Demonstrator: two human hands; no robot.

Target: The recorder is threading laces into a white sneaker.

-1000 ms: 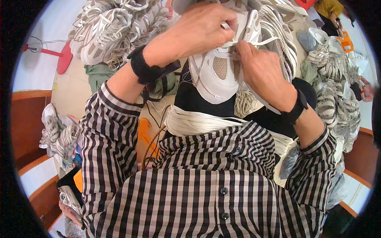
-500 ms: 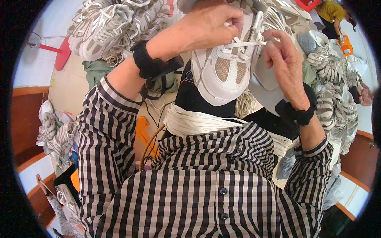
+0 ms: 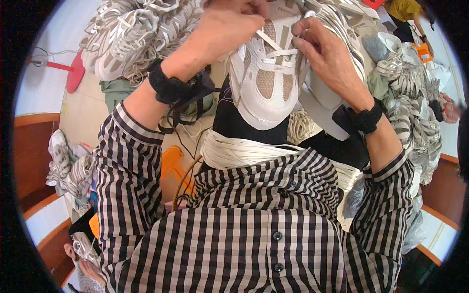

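A white and beige sneaker (image 3: pixel 266 105) rests on my black-clad lap, toe toward me, with a flat white shoelace (image 3: pixel 278 54) crossing its lower eyelets. At the shoe's upper left, my left hand (image 3: pixel 234 22) is closed, and the lace runs up to its fingertips. My right hand (image 3: pixel 330 53) is curled at the right eyelet edge, thumb and forefinger close together; what they pinch is hidden. A second shoe (image 3: pixel 320 90), pale and partly covered, lies under my right hand. Across my lap hangs a bundle of white laces (image 3: pixel 244 152).
Heaped sneakers (image 3: pixel 127 41) fill the far left, and more shoes (image 3: pixel 413 117) are piled at the right. An orange plastic piece (image 3: pixel 173 163) and dark cords lie by my left side. Another person (image 3: pixel 408 17) is at the far right.
My left hand has moved left and away from me, drawing the lace leftward. My right hand has come left from beside the shoe to its eyelet edge. The shoe has shifted slightly left.
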